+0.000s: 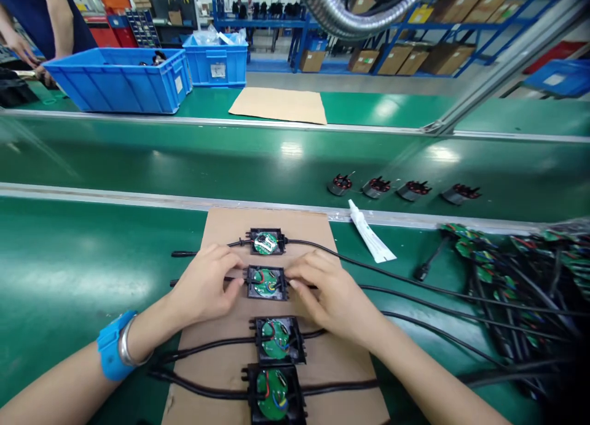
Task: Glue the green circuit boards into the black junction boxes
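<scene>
A small black plastic box point(267, 296) with a green circuit board point(264, 282) inside lies open on a cardboard sheet point(221, 228) between my hands. At its left side, my left hand point(209, 287) has thumb and fingertips closed around the short black cable. My right hand point(325, 290) pinches the cable at the opposite side; its fingers partly hide the cable entry. Just beyond lies a similar box point(267, 241), its board bearing a white patch. Two more open boxes, one nearer point(278, 340) and one at the bottom edge point(275, 393), have boards with coloured wires.
A white tube point(370, 233) lies right of the cardboard. Tangled cables with boards point(502, 277) are heaped at the right. Several motor parts point(377, 187) stand behind a metal rail point(138, 198). Blue bins point(124, 81) and another person's arm point(59, 19) are at the back left.
</scene>
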The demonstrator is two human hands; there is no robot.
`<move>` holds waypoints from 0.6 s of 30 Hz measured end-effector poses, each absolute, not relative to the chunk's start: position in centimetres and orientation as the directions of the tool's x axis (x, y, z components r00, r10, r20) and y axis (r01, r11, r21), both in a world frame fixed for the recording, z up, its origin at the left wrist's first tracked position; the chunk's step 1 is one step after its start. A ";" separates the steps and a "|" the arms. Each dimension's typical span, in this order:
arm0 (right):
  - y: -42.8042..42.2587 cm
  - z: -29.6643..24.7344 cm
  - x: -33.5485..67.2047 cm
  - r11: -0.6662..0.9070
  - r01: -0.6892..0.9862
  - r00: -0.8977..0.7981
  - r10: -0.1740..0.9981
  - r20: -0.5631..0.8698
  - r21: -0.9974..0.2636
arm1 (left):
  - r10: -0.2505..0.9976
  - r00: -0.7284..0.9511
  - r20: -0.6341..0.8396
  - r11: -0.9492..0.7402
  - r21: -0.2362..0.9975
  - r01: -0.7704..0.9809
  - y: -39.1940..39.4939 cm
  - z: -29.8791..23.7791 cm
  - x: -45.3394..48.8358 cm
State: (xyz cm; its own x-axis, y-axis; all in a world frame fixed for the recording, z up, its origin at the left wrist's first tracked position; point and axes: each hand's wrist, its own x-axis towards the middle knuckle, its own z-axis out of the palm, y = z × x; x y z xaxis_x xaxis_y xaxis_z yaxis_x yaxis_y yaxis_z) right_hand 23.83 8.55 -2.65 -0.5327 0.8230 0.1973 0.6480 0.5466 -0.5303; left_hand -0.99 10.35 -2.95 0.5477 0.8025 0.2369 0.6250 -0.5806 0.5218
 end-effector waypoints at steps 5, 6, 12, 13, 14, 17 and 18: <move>6.8 -1.5 19.0 0.601 0.751 -0.591 0.797 0.128 -0.275 | 0.808 0.574 0.134 -0.542 0.552 0.634 10.8 -3.4 -1.2; 6.7 -1.6 18.1 0.605 0.763 -0.598 0.794 0.107 -0.228 | 0.810 0.571 0.132 -0.537 0.556 0.634 10.8 -3.5 -1.2; 7.0 -2.6 15.9 0.687 0.718 -0.683 0.726 0.074 -0.111 | 0.819 0.566 0.094 -0.501 0.596 0.627 10.9 -3.9 -1.0; 6.9 -2.7 15.9 0.702 0.704 -0.696 0.712 0.090 -0.106 | 0.821 0.565 0.082 -0.494 0.597 0.632 10.9 -3.8 -1.0; 6.8 -2.6 16.0 0.707 0.699 -0.698 0.708 0.108 -0.112 | 0.820 0.567 0.072 -0.492 0.595 0.636 10.8 -3.6 -1.1; 6.9 -2.0 17.4 0.665 0.707 -0.654 0.744 0.134 -0.241 | 0.785 0.617 0.054 -0.522 0.593 0.613 10.9 -2.6 -1.3; 7.3 -1.8 18.3 0.644 0.701 -0.633 0.759 0.148 -0.306 | 0.772 0.633 0.047 -0.531 0.594 0.604 11.2 -2.3 -1.4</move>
